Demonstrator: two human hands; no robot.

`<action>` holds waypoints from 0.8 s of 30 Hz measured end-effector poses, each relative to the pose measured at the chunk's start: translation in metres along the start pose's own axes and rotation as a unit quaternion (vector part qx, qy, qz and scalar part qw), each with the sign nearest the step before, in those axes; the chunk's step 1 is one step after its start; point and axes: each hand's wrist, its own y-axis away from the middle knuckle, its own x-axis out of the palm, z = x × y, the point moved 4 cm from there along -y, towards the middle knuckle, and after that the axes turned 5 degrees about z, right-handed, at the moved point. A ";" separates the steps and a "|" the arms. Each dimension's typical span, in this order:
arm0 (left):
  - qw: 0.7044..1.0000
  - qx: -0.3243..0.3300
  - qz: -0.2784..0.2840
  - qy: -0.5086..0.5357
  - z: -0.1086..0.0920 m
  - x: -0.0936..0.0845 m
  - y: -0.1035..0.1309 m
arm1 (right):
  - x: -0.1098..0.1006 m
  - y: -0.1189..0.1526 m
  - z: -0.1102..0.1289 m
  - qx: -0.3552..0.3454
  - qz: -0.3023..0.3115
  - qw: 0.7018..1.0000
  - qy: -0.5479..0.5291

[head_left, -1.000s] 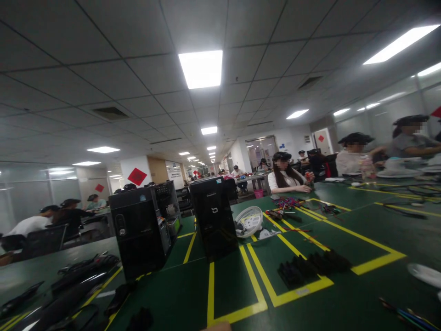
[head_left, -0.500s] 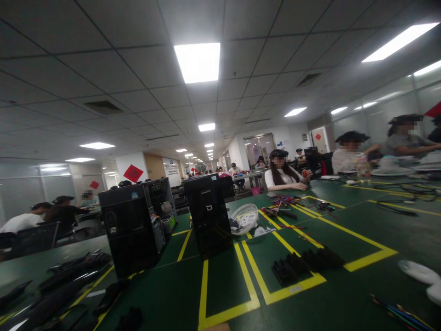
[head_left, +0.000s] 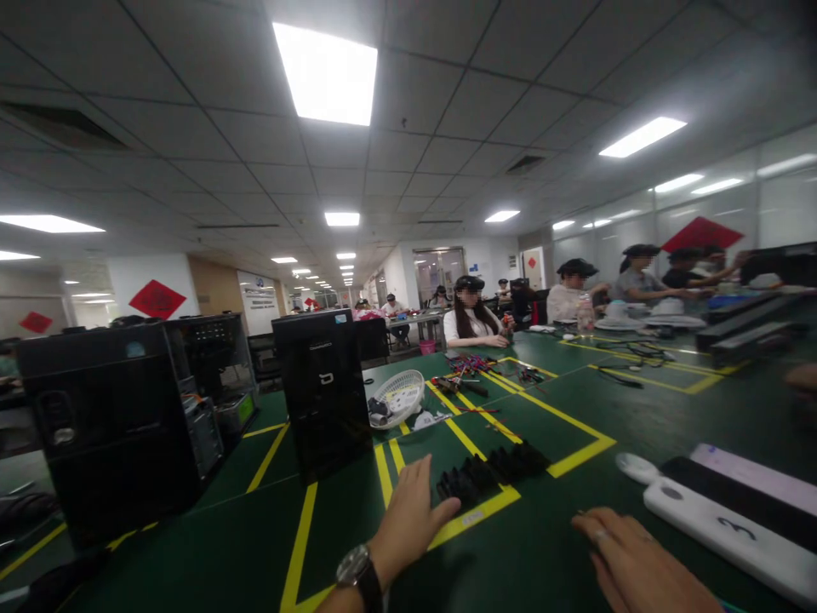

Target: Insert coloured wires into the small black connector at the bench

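My left hand (head_left: 412, 515), with a wristwatch (head_left: 358, 572) on it, reaches over the green table. Its fingers are stretched out and its thumb is apart; nothing is in it. Just beyond its thumb lies a row of small black pieces (head_left: 491, 472), too dark to name. Lower right, my right hand (head_left: 638, 558) hovers or rests over the table with fingers extended and slightly bent, holding nothing I can see. Beside it lies a long white object marked 3 (head_left: 728, 532), next to a black slab and a pale pink one (head_left: 759, 477).
Two black computer towers (head_left: 325, 396) stand at left, the farther-left one (head_left: 115, 426) with an open side. A white basket (head_left: 399, 400), coloured wires (head_left: 472, 366) and yellow tape outlines are on the table. A co-worker (head_left: 476, 319) sits across; others sit at right.
The view has turned right and the towers have shifted left in it. Both my hands have come into view over the table. The white object marked 3 now shows more fully.
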 end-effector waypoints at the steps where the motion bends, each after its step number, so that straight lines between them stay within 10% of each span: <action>1: 1.000 -0.009 0.003 -0.019 0.004 0.008 -0.009 | 0.004 -0.005 -0.011 0.047 0.024 0.998 0.024; 7: 0.999 0.006 -0.027 -0.016 0.006 0.026 -0.020 | 0.004 -0.014 -0.021 0.167 0.153 0.973 0.045; 24: 0.901 -0.089 -0.004 0.423 -0.006 0.016 0.071 | -0.048 -0.016 -0.022 0.166 0.025 0.984 -0.054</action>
